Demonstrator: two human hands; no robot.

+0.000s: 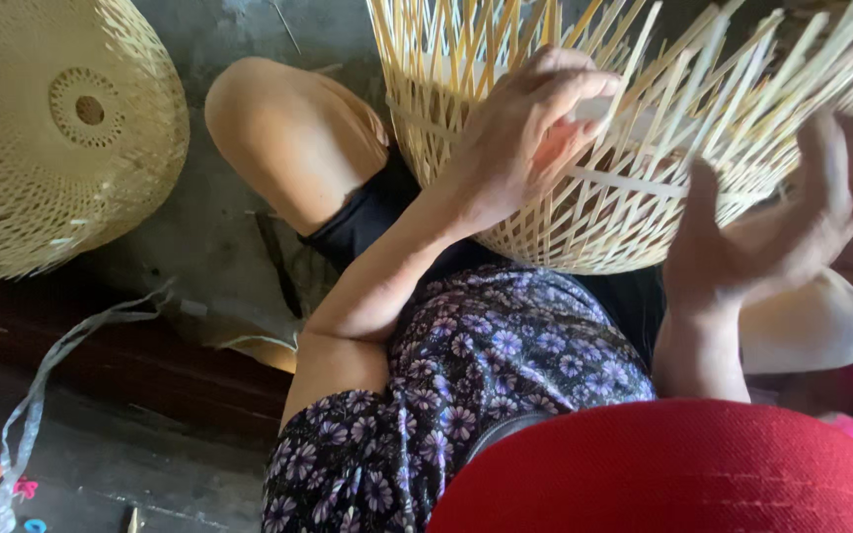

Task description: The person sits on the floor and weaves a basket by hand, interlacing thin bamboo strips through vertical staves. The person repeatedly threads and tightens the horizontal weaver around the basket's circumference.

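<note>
The left hand lay curled over the side of a half-woven bamboo basket, its fingers bent around the slats and pinching what looked like a loose strip near the thumb, a hold that seemed meant to keep the weave tight while the work was turned. The right hand stood open against the basket's far side, palm toward the lattice and thumb raised, touching or nearly touching the slats; motion blur made it unclear whether it gripped anything, though it appeared to brace the frame rather than clasp it. The basket rested rim-up against the person's lap and bent knee, its uncut slat ends fanning toward the top of the view, a position that put the open weave within reach of both hands. A finished woven basket of paler cane lay overturned on the concrete floor to the left, well apart from the work. A strip of white plastic twine trailed across a dark wooden plank below it. The person wore a floral-print garment, and a red hat brim filled the lower right of the view.
</note>
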